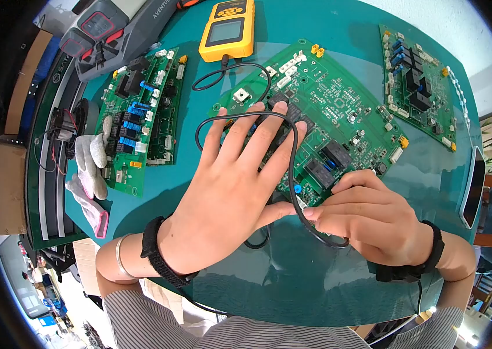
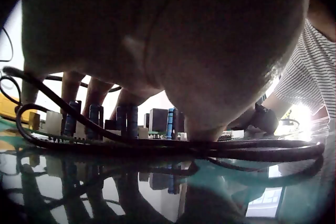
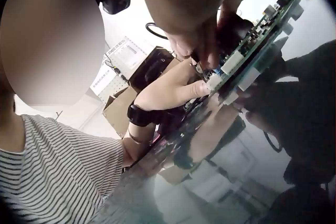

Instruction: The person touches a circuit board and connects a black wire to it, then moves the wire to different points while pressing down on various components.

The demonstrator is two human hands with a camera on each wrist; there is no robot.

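A large green circuit board (image 1: 345, 110) lies at the middle of the table. My left hand (image 1: 228, 180) is spread over its left part, fingers extended, thumb at the near edge. A black cable (image 1: 294, 157) loops over those fingers and runs to the yellow meter (image 1: 225, 32). At the board's near corner my right hand (image 1: 374, 218) has curled fingers, thumb and forefinger tips beside a white connector; whether they pinch a small part is hidden. In the left wrist view, blue components (image 2: 94, 121) stand behind the cable (image 2: 142, 142). The right wrist view shows the board's edge (image 3: 247, 50) beside the fingers.
Two upright-populated boards (image 1: 126, 128) lie at the left, beside a pair of grey gloves (image 1: 89, 166). Another board (image 1: 418, 81) is at the far right, near a phone (image 1: 474, 186). A grey tool case (image 1: 135, 35) stands at the back left.
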